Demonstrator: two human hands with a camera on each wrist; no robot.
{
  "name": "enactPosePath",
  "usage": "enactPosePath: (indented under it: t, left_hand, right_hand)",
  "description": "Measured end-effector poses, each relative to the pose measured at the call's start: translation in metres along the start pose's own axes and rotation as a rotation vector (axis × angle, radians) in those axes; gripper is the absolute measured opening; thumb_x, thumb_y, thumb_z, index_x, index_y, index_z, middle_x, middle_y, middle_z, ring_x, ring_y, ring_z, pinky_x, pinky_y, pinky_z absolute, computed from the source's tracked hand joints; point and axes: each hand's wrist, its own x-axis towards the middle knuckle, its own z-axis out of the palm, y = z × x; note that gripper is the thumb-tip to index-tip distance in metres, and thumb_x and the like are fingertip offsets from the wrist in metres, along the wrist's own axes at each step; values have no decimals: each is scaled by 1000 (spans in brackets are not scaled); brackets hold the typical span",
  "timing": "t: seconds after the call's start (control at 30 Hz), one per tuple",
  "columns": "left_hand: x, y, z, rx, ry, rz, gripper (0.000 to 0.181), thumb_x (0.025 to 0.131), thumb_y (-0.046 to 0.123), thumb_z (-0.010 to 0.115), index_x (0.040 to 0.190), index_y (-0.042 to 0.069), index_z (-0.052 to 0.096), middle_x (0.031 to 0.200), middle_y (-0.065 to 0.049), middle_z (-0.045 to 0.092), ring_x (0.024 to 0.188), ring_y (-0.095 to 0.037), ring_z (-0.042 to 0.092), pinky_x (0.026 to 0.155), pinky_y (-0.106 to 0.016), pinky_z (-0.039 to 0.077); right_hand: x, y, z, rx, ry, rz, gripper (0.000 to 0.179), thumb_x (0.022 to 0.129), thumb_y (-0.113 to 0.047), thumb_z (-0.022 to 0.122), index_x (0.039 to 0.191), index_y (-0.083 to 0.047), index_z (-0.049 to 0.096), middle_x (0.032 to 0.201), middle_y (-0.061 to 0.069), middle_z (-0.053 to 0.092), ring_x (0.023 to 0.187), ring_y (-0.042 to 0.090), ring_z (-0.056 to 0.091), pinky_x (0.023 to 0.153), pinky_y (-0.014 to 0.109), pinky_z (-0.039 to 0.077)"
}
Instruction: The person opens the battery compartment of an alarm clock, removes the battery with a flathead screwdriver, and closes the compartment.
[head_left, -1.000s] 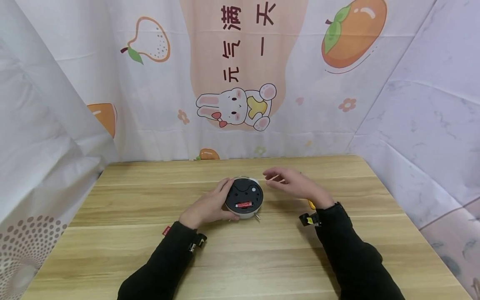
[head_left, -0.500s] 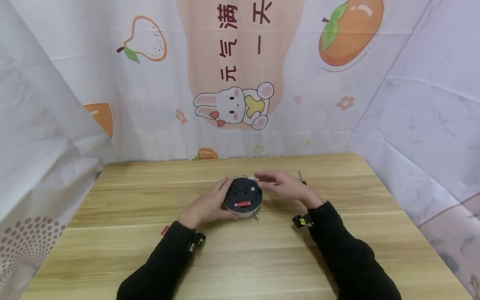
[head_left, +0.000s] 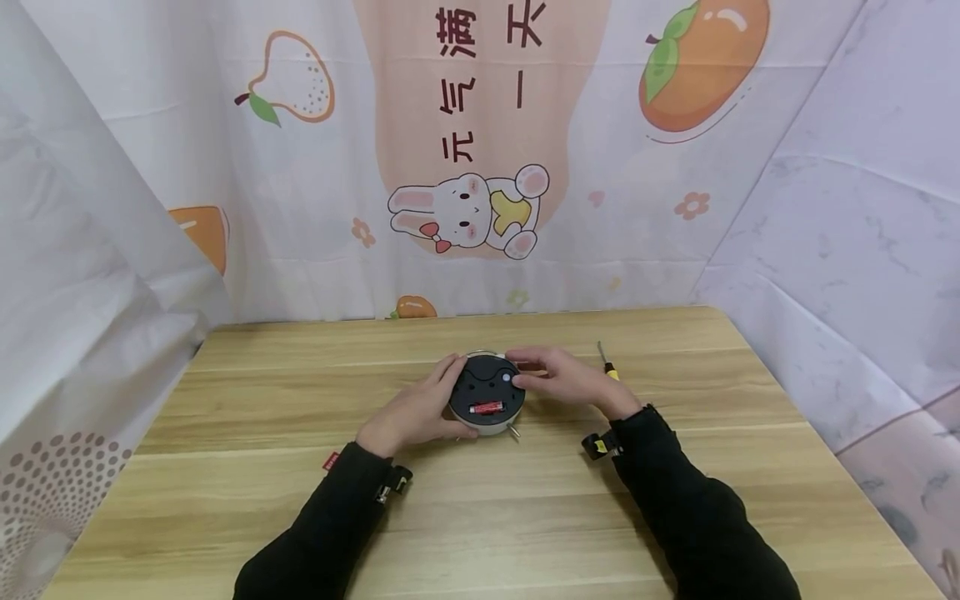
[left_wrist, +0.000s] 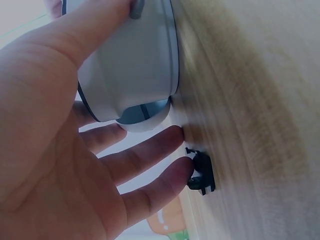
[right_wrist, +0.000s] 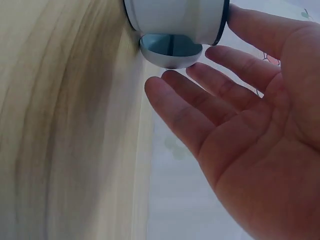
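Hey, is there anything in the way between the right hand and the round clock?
No, nothing visible: the right hand is right at the edge of the round clock. The left hand holds the clock's other side. The yellow-and-black tool lies past the right hand, not between.

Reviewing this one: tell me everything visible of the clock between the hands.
The clock is round, with a pale casing and a black, plastic-looking back bearing a white knob and an uncovered red battery. It lies back up on the table, front hidden, a metallic leg pointing nearward and a bell-like dome at the far side. The left grip holds it; the right grip appears to touch the opposite rim.
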Motion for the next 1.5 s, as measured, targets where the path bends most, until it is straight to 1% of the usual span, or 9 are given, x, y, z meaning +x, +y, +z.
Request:
enactPosePath:
  t: [0.3, 0.5, 0.63, 0.87, 1.0, 1.13, 1.3, 1.4, 1.5]
  left_hand:
    - [1, -3, 2, 1, 4, 3, 115, 81, 54, 82, 164, 13, 15, 167, -15, 16, 147, -32, 33, 113, -48, 36]
    - [1, -1, 1, 7, 2, 4, 114, 81, 53, 82, 164, 12, 16, 167, -16, 16, 147, -32, 33, 113, -49, 36]
    - [-1, 3, 1, 39, 16, 25, 112, 80, 52, 84, 162, 9, 21, 166, -18, 20, 148, -34, 31, 114, -49, 35]
    - [-2, 14, -3, 131, 72, 124, 96, 80, 54, 82, 155, 9, 42, 161, -15, 31, 145, -35, 33, 114, -51, 33]
    - [-3, 20, -7, 186, 94, 194, 78, 84, 53, 79, 145, 12, 56, 155, -12, 42, 143, -32, 37, 115, -52, 31]
    - [-3, 24, -9, 202, 121, 273, 54, 90, 48, 76, 133, 17, 68, 141, -5, 57, 134, -25, 47, 113, -46, 35]
    - [-1, 27, -9, 195, 177, 382, 28, 96, 36, 72, 119, 20, 75, 117, 4, 68, 116, -16, 58, 106, -38, 43]
    - [1, 27, -8, 192, 202, 440, 21, 96, 29, 73, 114, 19, 76, 108, 4, 70, 109, -15, 62, 102, -38, 47]
    - [3, 26, -5, 197, 211, 476, 18, 95, 25, 74, 111, 17, 77, 104, 3, 70, 105, -16, 64, 100, -38, 48]
  right_hand:
    - [1, -1, 1, 43, 0, 16, 52, 103, -17, 61, 149, 3, 46, 151, 22, 47, 134, 39, 50, 107, 53, 42]
    - [0, -2, 2, 26, -1, 22, 51, 103, -19, 61, 149, 1, 47, 150, 20, 48, 132, 38, 52, 105, 52, 44]
    - [-1, -2, 2, 25, -9, 27, 51, 103, -19, 62, 148, 0, 48, 149, 21, 48, 131, 39, 53, 105, 52, 45]
    - [-3, -2, 0, 18, -12, 42, 50, 104, -21, 61, 148, -1, 48, 149, 20, 48, 129, 41, 54, 105, 52, 45]
    - [-3, -3, 0, 5, -10, 51, 51, 104, -24, 61, 148, -2, 48, 149, 19, 48, 129, 41, 55, 104, 53, 45]
    - [-3, -4, -1, 1, -11, 55, 51, 104, -24, 61, 149, -2, 48, 149, 19, 48, 129, 40, 55, 104, 53, 45]
    - [-4, -4, -1, 7, -14, 55, 52, 104, -24, 60, 149, -2, 47, 150, 20, 47, 130, 39, 54, 104, 53, 45]
    - [-4, -4, -1, 15, -19, 57, 52, 105, -24, 59, 149, -2, 47, 150, 20, 46, 131, 39, 53, 105, 53, 45]
    - [-4, -3, -1, 19, -21, 64, 52, 105, -25, 59, 150, -3, 46, 151, 20, 45, 131, 40, 53, 105, 53, 45]
